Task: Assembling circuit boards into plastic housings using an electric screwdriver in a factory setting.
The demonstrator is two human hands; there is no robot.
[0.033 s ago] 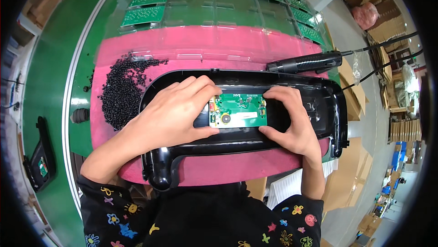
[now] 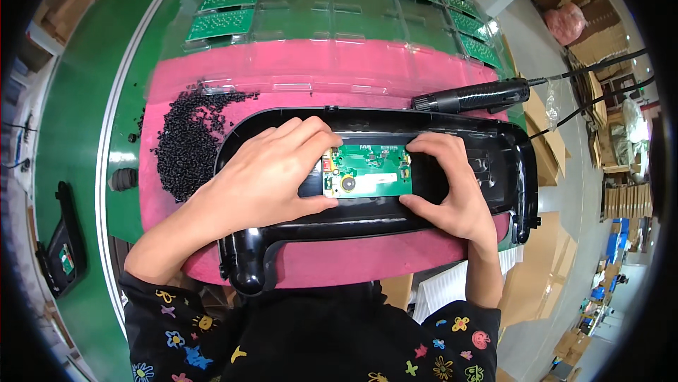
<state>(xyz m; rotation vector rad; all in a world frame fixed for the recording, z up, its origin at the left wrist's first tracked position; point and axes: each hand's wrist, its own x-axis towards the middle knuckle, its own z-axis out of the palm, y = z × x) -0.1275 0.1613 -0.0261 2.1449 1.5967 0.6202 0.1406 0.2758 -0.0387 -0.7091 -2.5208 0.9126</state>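
- the left hand [image 2: 265, 174] lies flat over the left part of a black plastic shell [image 2: 494, 170], its fingertips [image 2: 326, 147] pinching the left edge of a small green circuit board [image 2: 367, 171].
- the right hand [image 2: 452, 188] grips the board's right edge, fingers curled over the top and thumb under the lower corner; both hands grasp the board between them.
- the board sits in the middle recess of the shell, near the centre of the view, face up, with a round part at its lower left.
- the shell rests on a pink mat [image 2: 318, 71] that covers the bench in front of the person.
- at 9 o'clock from the board, a heap of small black pellets [image 2: 187, 145] spreads over the mat's left side, close to the shell's left end.
- at 1 o'clock, a black electric screwdriver [image 2: 473, 97] lies on the mat just behind the shell, its cable running off to the right.
- at 12 o'clock, clear trays holding rows of green boards [image 2: 226, 23] fill the far bench.
- a green conveyor belt [image 2: 70, 121] curves along the left; another black shell [image 2: 62, 244] lies on it at 8 o'clock.
- at 3 o'clock, cardboard boxes [image 2: 544, 269] stand on a grey floor, with more stacked further back on the right.
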